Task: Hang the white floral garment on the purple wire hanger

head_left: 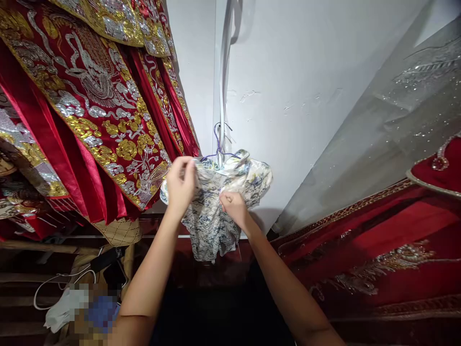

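Note:
A white blouse with a blue and yellow floral print (211, 221) hangs on a purple wire hanger (218, 150), its collar and puffed sleeve near the top. At the shoulder on the left side, my left hand (181, 185) is closed, pinching the cloth between thumb and fingers. Lower down, at the middle of the front, my right hand (233, 206) has its fingers curled together on the fabric. The blouse's left sleeve is partly hidden behind my left hand.
Red robes with gold and silver embroidery (126, 149) hang close on the left. To the right are a red beaded garment (389, 254) and a sheer sparkling one (406, 115). Behind the hanger stands a white wall (288, 62). White cables (46, 281) lie at lower left.

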Tool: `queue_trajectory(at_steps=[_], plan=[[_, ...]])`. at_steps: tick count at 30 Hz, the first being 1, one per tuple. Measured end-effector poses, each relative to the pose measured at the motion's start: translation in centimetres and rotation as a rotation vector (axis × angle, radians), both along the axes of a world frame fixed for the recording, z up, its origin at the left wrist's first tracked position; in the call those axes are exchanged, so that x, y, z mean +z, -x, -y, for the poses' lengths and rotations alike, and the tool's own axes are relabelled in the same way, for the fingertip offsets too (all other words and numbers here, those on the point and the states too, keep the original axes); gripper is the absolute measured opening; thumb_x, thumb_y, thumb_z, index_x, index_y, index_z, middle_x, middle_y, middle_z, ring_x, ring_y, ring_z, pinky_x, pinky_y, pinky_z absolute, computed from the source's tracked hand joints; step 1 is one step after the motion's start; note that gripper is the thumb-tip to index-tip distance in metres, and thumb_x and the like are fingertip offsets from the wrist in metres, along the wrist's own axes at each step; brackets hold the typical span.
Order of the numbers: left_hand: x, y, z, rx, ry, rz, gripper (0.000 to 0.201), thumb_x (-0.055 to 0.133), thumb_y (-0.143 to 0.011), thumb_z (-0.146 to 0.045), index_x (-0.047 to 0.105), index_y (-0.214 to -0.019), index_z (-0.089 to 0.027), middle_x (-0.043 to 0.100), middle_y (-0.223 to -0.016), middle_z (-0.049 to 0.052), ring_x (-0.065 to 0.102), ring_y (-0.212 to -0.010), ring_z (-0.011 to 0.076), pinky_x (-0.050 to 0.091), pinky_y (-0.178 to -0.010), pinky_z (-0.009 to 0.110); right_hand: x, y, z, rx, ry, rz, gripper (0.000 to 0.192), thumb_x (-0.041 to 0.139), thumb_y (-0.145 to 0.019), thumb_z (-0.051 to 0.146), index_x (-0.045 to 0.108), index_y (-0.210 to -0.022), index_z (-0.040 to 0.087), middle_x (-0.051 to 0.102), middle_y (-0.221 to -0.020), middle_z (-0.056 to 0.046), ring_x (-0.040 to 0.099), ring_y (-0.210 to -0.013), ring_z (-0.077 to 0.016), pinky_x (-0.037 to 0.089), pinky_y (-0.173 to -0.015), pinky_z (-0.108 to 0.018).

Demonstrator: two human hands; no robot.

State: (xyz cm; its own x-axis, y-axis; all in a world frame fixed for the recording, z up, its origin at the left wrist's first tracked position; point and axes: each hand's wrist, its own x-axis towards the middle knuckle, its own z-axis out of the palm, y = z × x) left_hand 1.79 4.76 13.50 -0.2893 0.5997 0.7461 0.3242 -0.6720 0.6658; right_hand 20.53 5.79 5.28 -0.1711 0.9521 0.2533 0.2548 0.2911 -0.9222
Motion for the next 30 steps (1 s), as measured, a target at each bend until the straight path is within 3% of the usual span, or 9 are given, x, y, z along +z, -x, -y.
queue_trajectory(at_steps=[3, 6, 10, 13, 15, 19, 23, 27, 30], plan=[[-2.3, 4.8, -1.2, -0.024, 0.099, 0.474, 0.017, 0.059, -0.091, -0.033, 0.062, -0.085, -0.017, 0.061, -0.082, 0.002, 0.058, -0.078, 0.0138, 0.047, -0.076, 0.024, -3.4, -0.4, 1.0, 0.028, 0.060, -0.010, 0.038, 0.052, -0.087, 0.035, 0.050, -0.051, 0.021, 0.050, -0.044, 0.002, 0.045, -0.044, -0.0128, 0.035, -0.051, -0.026], [-7.0, 7.0, -1.6, -0.212, 0.485, 0.948, 0.017, 0.056, -0.089, -0.024, 0.055, -0.074, -0.017, 0.058, -0.069, 0.002, 0.058, -0.070, 0.0136, 0.049, -0.074, 0.026, -4.3, -0.3, 2.8, 0.127, 0.116, -0.134, 0.035, 0.052, -0.087, 0.033, 0.053, -0.054, 0.021, 0.051, -0.044, 0.003, 0.045, -0.044, -0.0132, 0.035, -0.051, -0.026], [-14.7, 3.3, 0.3, -0.213, 0.624, 1.053, 0.018, 0.054, -0.086, -0.023, 0.053, -0.069, -0.018, 0.052, -0.059, -0.001, 0.055, -0.059, 0.0114, 0.048, -0.066, 0.024, -4.8, 0.0, 5.2, 0.187, 0.199, -0.268, 0.030, 0.050, -0.086, 0.028, 0.054, -0.057, 0.021, 0.050, -0.046, 0.002, 0.043, -0.043, -0.0129, 0.031, -0.048, -0.026], [-17.6, -0.6, 2.1, -0.293, 0.720, 1.005, 0.015, 0.065, -0.079, -0.027, 0.058, -0.070, -0.017, 0.055, -0.059, -0.001, 0.055, -0.056, 0.0130, 0.048, -0.061, 0.027, -6.3, -0.4, 6.5, 0.231, 0.255, -0.198, 0.037, 0.051, -0.089, 0.034, 0.050, -0.055, 0.021, 0.042, -0.045, 0.003, 0.037, -0.043, -0.0121, 0.027, -0.048, -0.027], [-17.1, -2.2, 2.8, -0.406, 0.746, 0.927, 0.016, 0.072, -0.074, -0.029, 0.064, -0.077, -0.015, 0.062, -0.068, 0.002, 0.059, -0.062, 0.0147, 0.049, -0.065, 0.029, -7.2, -0.9, 6.8, 0.161, 0.220, -0.126, 0.042, 0.054, -0.090, 0.042, 0.047, -0.054, 0.021, 0.040, -0.048, 0.003, 0.037, -0.047, -0.0128, 0.028, -0.049, -0.028], [-12.7, -3.8, 3.7, -0.675, 0.661, 0.733, 0.024, 0.072, -0.078, -0.036, 0.067, -0.089, -0.016, 0.065, -0.083, 0.005, 0.061, -0.074, 0.0158, 0.049, -0.072, 0.028, -7.5, -1.0, 6.6, -0.133, 0.062, -0.132, 0.038, 0.053, -0.091, 0.057, 0.062, -0.080, 0.022, 0.061, -0.081, -0.005, 0.057, -0.082, -0.0224, 0.045, -0.075, -0.033], [-9.8, -4.7, 5.0, -0.626, 0.586, 0.331, 0.027, 0.065, -0.087, -0.043, 0.067, -0.093, -0.017, 0.064, -0.084, 0.005, 0.060, -0.078, 0.0174, 0.048, -0.076, 0.029, -6.6, -0.5, 6.5, 0.185, 0.248, -0.270, 0.062, 0.026, -0.095, 0.069, 0.066, -0.103, 0.023, 0.066, -0.093, -0.009, 0.061, -0.097, -0.0258, 0.049, -0.086, -0.038], [-10.5, -3.8, 6.2, -0.576, 0.514, 0.037, 0.044, 0.043, -0.098, -0.052, 0.058, -0.127, -0.023, 0.062, -0.125, 0.009, 0.054, -0.119, 0.0243, 0.040, -0.105, 0.036, -4.2, -1.5, 6.1, 0.478, 0.248, -0.040, 0.039, 0.064, -0.083, 0.057, 0.066, -0.097, 0.021, 0.066, -0.084, -0.004, 0.062, -0.083, -0.0226, 0.051, -0.075, -0.034], [-12.1, -2.0, 7.2, -0.676, 0.683, -0.205, 0.056, 0.030, -0.099, -0.059, 0.063, -0.122, -0.019, 0.067, -0.115, 0.009, 0.058, -0.113, 0.0264, 0.041, -0.104, 0.039, -1.1, -2.7, 4.1, 0.613, 0.096, 0.218, 0.021, 0.074, -0.075, 0.035, 0.065, -0.081, 0.017, 0.062, -0.072, 0.000, 0.057, -0.068, -0.0170, 0.047, -0.063, -0.028]])
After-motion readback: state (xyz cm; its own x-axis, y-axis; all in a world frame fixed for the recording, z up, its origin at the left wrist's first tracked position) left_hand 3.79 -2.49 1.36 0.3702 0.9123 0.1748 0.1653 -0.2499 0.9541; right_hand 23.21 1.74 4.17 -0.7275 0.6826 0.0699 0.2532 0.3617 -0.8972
